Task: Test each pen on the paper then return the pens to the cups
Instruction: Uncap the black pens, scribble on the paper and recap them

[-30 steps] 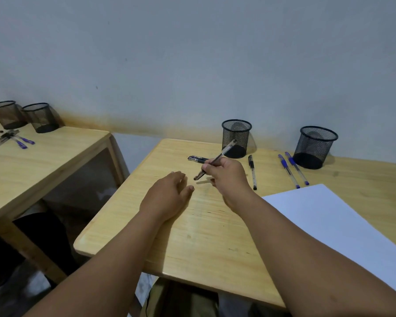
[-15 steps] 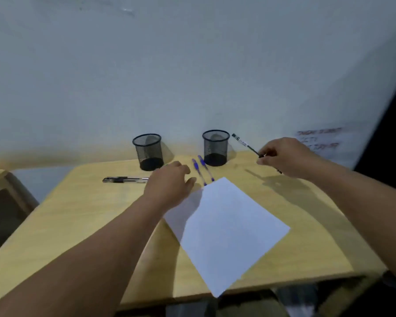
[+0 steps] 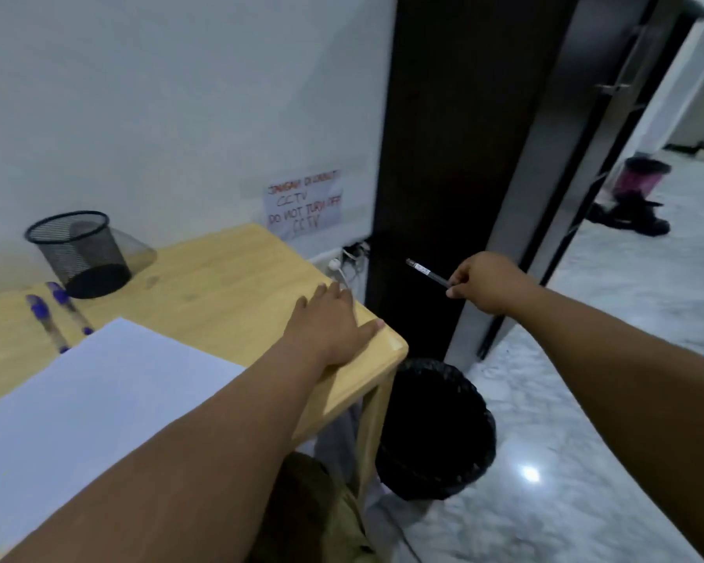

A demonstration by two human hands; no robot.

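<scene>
So, barely begun: paper (image 3: 110,400) looked unmarked. Right hand (image 3: 490,283) pinched a black pen (image 3: 427,272) off the bench (image 3: 228,286) at 3 o'clock; left hand (image 3: 330,325) lay flat, open. Two blue pens (image 3: 53,314) w/ cup (image 3: 80,253) at 10, untested.

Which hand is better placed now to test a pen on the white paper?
Right. The right hand already grips a black pen, though held off the table beyond its edge. The left hand lies flat and empty on the table corner, nearer the paper.
</scene>
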